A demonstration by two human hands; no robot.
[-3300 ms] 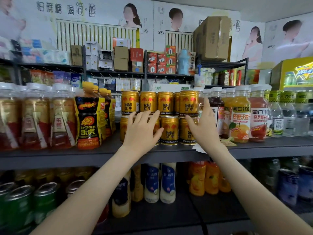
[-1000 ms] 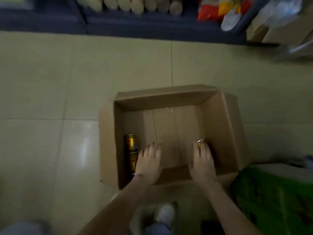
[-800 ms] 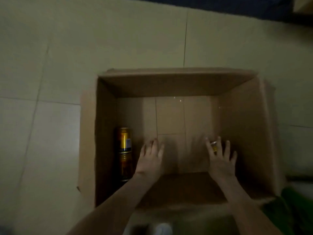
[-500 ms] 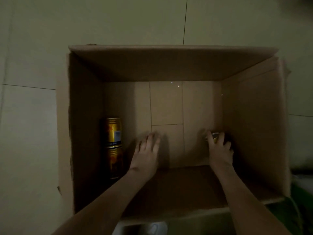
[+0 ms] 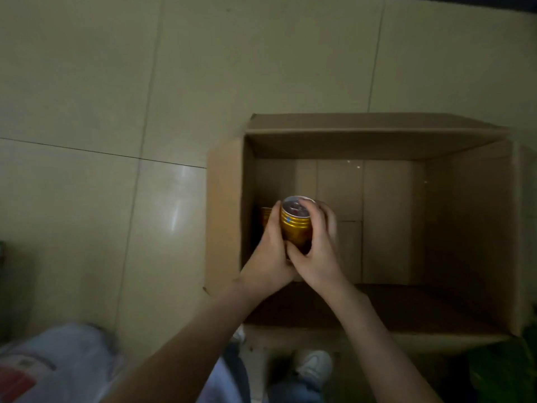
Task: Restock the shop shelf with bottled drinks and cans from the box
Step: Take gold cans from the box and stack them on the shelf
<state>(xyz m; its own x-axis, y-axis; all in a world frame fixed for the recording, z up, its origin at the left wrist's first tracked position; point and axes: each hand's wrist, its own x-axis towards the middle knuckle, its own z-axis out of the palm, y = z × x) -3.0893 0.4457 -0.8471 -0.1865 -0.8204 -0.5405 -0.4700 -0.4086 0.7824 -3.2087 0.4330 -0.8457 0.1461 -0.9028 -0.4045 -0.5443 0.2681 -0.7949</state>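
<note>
Gripping a gold can (image 5: 296, 228) from both sides, my left hand (image 5: 267, 261) and right hand (image 5: 318, 255) meet at the heels, fingers curled round its body. The can's silver top tilts toward the camera. I hold it over the left part of the open cardboard box (image 5: 223, 213). A second gold can (image 5: 265, 215) peeks out beside my left thumb, by the box's left wall. Both forearms reach forward and converge.

the gold can (image 5: 296, 225) has a silver top with a pull tab, turned toward the camera. it is gripped between the left hand (image 5: 268, 257) and the right hand (image 5: 318, 251), over the left part of the open cardboard box (image 5: 377, 123). a second gold can (image 5: 265, 215) shows partly by the box's left wall.
</note>
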